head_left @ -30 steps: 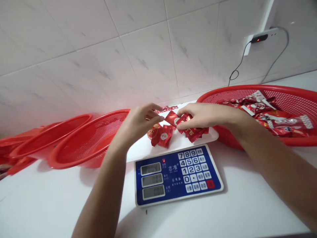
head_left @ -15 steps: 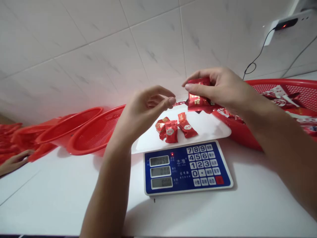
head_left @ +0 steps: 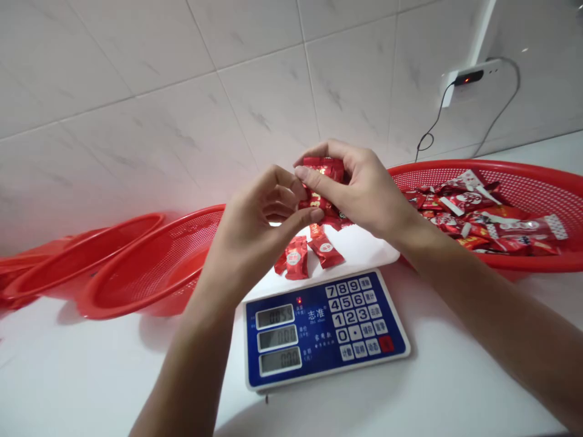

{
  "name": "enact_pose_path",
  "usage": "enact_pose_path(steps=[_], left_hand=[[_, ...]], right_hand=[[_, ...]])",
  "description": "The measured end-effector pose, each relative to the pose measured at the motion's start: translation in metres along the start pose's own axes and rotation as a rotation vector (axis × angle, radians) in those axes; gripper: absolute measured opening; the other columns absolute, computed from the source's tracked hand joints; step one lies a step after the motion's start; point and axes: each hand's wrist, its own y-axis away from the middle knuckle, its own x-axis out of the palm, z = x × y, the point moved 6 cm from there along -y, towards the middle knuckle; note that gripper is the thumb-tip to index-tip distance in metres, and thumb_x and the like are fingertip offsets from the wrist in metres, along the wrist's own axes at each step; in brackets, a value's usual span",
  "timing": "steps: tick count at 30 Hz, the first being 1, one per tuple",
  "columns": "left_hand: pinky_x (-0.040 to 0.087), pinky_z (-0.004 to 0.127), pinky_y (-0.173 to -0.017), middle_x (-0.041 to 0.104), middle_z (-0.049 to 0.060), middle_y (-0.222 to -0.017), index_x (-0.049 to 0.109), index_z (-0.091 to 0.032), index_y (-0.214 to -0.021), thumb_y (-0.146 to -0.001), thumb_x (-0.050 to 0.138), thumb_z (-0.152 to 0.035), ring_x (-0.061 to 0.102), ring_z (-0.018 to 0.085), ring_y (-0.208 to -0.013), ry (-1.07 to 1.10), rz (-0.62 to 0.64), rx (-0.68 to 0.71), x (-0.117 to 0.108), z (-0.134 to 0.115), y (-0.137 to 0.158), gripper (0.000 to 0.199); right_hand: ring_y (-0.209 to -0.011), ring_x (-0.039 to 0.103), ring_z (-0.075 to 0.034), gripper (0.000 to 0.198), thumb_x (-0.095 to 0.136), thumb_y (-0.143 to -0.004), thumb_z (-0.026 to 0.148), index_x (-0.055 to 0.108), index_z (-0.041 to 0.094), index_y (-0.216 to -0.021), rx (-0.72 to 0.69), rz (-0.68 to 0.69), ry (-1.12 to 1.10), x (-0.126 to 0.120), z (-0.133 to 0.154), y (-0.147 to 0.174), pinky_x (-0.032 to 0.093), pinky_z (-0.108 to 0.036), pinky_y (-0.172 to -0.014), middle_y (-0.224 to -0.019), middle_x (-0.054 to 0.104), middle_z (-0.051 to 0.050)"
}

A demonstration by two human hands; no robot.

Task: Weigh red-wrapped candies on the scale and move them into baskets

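Note:
My right hand [head_left: 362, 188] is closed around a red wrapped sweet [head_left: 325, 173] with gold lettering, raised over the scale's white pan [head_left: 364, 249]. More red wrapping shows under its palm; how many pieces it holds I cannot tell. My left hand [head_left: 268, 218] meets it from the left, thumb and curled fingers at the wrapper's left and lower edge. Below the hands, several small red wrapped sweets [head_left: 296, 258] lie on the pan, partly covered by the left hand. The blue scale keypad [head_left: 328, 328] faces me, with three lit number displays [head_left: 277, 337].
To the right stands a red mesh basket [head_left: 523, 262] holding many red and white packets [head_left: 473, 203]. More red baskets [head_left: 150, 273] line the left side along the tiled wall [head_left: 264, 79]. A black plug [head_left: 469, 77] with its cord is on the wall at upper right.
My right hand has brought the wrapped sweet leftward to my left hand, which has closed onto its edge. The view has shifted, showing more of the right basket; the hand at far left is out of view.

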Motion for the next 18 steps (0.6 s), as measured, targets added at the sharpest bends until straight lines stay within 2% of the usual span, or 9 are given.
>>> enact_pose_path(steps=[4, 7, 14, 18], left_hand=[[0.062, 0.035, -0.075, 0.067, -0.002, -0.081, 0.057, -0.027, -0.084, -0.072, 0.085, -0.039, 0.071, 0.021, -0.082, 0.002, -0.013, -0.059, -0.0065, 0.0075, -0.0020, 0.033], [0.062, 0.034, -0.073, 0.065, -0.004, -0.075, 0.057, -0.027, -0.089, -0.071, 0.085, -0.035, 0.072, 0.021, -0.079, 0.010, -0.026, -0.052, -0.0095, 0.0111, -0.0023, 0.035], [0.061, 0.035, -0.079, 0.066, -0.005, -0.076, 0.054, -0.027, -0.092, -0.077, 0.079, -0.025, 0.073, 0.022, -0.085, -0.067, -0.007, -0.058, -0.0085, 0.0070, 0.0004, 0.029], [0.062, 0.035, -0.076, 0.066, -0.004, -0.076, 0.054, -0.028, -0.092, -0.078, 0.079, -0.030, 0.074, 0.023, -0.085, -0.115, -0.027, -0.063, -0.0092, 0.0048, 0.0014, 0.028]], right_hand=[[-0.074, 0.064, -0.015, 0.044, 0.067, -0.085, 0.062, 0.062, 0.022, -0.105, 0.103, 0.065, 0.010, 0.0052, -0.0049, 0.0001, 0.049, -0.022, -0.057, -0.082, 0.065, -0.001], [-0.069, 0.062, -0.014, 0.047, 0.069, -0.082, 0.065, 0.061, 0.022, -0.097, 0.112, 0.084, -0.024, 0.0083, -0.0077, -0.0009, 0.047, -0.021, -0.053, -0.076, 0.063, 0.000], [-0.056, 0.056, -0.009, 0.036, 0.077, -0.082, 0.048, 0.057, 0.018, -0.079, 0.099, 0.083, -0.123, 0.0101, -0.0022, 0.0019, 0.043, -0.019, -0.047, -0.066, 0.058, 0.003], [-0.060, 0.058, -0.011, 0.041, 0.078, -0.079, 0.054, 0.058, 0.018, -0.079, 0.074, 0.036, -0.095, 0.0081, -0.0017, 0.0011, 0.045, -0.020, -0.049, -0.066, 0.057, 0.002]])
